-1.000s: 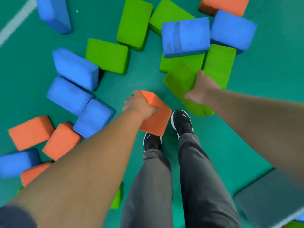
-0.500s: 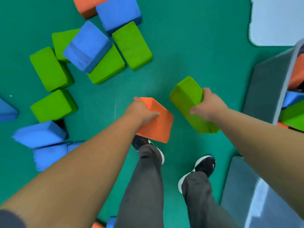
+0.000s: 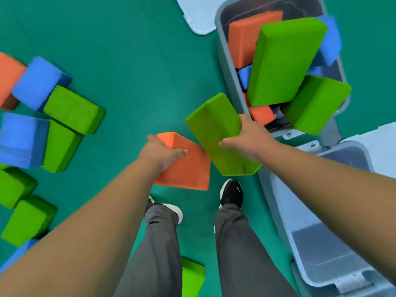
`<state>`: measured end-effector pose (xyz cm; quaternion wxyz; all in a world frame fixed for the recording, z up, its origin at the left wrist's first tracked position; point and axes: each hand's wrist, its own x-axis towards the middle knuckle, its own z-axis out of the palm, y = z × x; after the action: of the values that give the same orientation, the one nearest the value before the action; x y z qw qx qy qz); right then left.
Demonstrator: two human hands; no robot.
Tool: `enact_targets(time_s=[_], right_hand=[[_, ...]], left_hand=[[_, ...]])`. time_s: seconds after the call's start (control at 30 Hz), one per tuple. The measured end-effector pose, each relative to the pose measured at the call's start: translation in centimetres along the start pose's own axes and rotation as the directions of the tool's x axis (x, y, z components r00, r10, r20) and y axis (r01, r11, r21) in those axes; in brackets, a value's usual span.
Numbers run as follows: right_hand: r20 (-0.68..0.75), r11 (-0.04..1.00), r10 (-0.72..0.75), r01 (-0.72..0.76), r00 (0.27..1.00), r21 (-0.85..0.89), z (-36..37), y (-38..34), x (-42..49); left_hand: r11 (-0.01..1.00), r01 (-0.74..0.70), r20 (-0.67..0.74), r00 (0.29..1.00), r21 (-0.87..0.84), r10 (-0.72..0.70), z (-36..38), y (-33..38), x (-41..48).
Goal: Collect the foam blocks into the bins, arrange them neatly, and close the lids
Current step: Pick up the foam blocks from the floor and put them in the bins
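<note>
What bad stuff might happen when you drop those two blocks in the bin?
1. The far bin is heaped: a big green block and a corner green block poke over its rim. Adding more may spill them, and the lid might not shut.
2. A loose green block lies behind the shoes; stepping back might trip the person.

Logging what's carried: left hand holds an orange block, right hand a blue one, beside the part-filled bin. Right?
Not quite. In the head view the right hand grips a green block, not a blue one. The left hand does hold the orange block, beside the part-filled bin.
</note>
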<state>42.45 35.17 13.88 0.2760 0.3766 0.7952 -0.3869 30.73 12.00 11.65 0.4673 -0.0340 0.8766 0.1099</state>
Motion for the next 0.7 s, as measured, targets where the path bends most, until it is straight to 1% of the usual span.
enact_targets(time_s=[0.1,0.2,0.3,0.37,0.43,0.5,0.53,0.6,0.63,0.7], right_hand=[[-0.154,0.977,0.008,0.025,0.988,0.213,-4.4,1.0,-2.1],[-0.280,0.941,0.017,0.079,0.960,0.330,-8.3,1.5,-4.0],[-0.402,0.892,0.044,0.145,0.915,0.428,-11.9,2.4,-5.7],[-0.484,0.856,0.089,0.181,0.871,0.484,-14.5,3.4,-6.6],[-0.579,0.831,0.147,0.217,0.802,0.512,-17.1,4.9,-7.1],[-0.680,0.806,0.213,0.267,0.702,0.528,-19.5,6.5,-7.1],[-0.718,0.793,0.249,0.289,0.651,0.537,-20.6,7.1,-7.0],[-0.760,0.767,0.307,0.324,0.574,0.554,-22.3,8.4,-6.4],[-0.771,0.763,0.323,0.331,0.549,0.555,-23.0,8.9,-5.9],[-0.785,0.785,0.332,0.307,0.523,0.537,-23.9,9.6,-4.5]], left_hand=[[0.997,-0.054,-0.064,0.997,-0.053,0.051,-1.1,5.5,-2.2],[0.988,-0.146,-0.150,0.979,-0.055,0.136,-3.0,10.8,-4.3],[0.966,-0.257,-0.272,0.932,-0.028,0.240,-5.4,15.6,-6.2],[0.932,-0.362,-0.396,0.856,0.000,0.333,-6.6,18.3,-7.2],[0.865,-0.498,-0.488,0.739,0.069,0.464,-7.4,20.6,-7.9],[0.781,-0.594,-0.530,0.606,0.194,0.593,-7.9,22.5,-8.2],[0.745,-0.614,-0.536,0.549,0.262,0.641,-8.2,23.5,-8.1],[0.698,-0.620,-0.535,0.476,0.359,0.698,-8.8,25.4,-7.9],[0.679,-0.626,-0.533,0.450,0.384,0.717,-9.1,26.2,-7.6],[0.636,-0.655,-0.535,0.393,0.408,0.748,-9.7,27.9,-6.8]])
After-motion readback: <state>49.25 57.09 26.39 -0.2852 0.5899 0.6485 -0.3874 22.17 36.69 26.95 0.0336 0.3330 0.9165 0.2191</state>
